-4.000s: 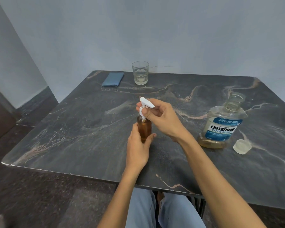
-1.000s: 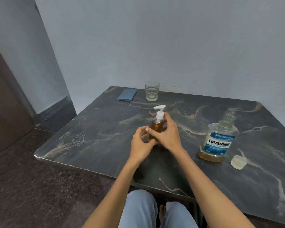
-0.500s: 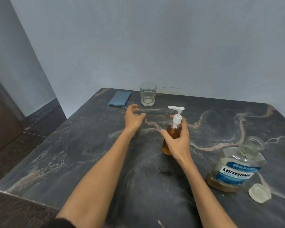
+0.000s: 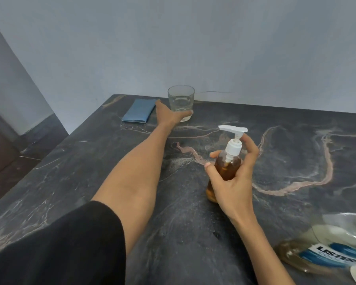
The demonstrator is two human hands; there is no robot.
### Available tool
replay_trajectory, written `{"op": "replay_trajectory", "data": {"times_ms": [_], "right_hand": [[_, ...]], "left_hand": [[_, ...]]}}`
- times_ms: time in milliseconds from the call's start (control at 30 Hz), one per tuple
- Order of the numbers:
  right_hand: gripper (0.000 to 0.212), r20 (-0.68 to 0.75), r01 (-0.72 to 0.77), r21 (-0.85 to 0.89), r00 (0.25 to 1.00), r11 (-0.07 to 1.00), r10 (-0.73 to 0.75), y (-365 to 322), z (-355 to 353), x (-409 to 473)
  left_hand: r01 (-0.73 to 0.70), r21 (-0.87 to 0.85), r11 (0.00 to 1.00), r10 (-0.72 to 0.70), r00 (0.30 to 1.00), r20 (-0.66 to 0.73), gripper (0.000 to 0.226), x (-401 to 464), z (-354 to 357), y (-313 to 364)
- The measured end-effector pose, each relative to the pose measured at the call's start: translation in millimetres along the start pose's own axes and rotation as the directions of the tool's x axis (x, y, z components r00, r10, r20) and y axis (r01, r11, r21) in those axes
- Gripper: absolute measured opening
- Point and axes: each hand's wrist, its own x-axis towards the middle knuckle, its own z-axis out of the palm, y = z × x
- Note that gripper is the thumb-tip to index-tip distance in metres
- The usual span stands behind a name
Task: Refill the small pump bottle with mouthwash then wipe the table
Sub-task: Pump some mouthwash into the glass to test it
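A big dark stone table [image 4: 74, 177] with pale wavy lines fills most of the view, with a plain grey wall [image 4: 193, 42] behind it. At the near right edge sits the big mouthwash bottle [image 4: 325, 249], blurry and cut off, with a blue label and a little brownish liquid in it. The left arm in a black sleeve [image 4: 66, 247] reaches far across the table. A blue folded cloth [image 4: 139, 111] lies at the far left. Just to its right stands a clear glass [image 4: 181, 101] with some water. The left hand [image 4: 168, 115] is at the base of the glass, fingers curled on it, between the cloth and the glass. The small pump bottle [image 4: 227, 167] stands upright in the middle of the table. It has brown liquid inside and a white pump on top. The right hand [image 4: 232, 182] wraps around it and holds it.
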Motion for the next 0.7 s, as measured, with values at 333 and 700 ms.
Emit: {"op": "replay_trajectory", "data": {"times_ms": [333,700], "right_hand": [[0.087,0.015,0.067,-0.033,0.998,0.997,-0.066,3.2,3.8,-3.1],[0.077,-0.046,0.049,-0.021,0.998,0.999,-0.049,-13.0,-1.0,-3.1]], "left_hand": [[-0.012,-0.093,0.996,0.004,0.996,-0.089,0.102,14.9,21.3,10.2],[-0.195,-0.043,0.98,0.189,0.976,-0.11,0.079,-48.6,-31.5,18.3]]}}
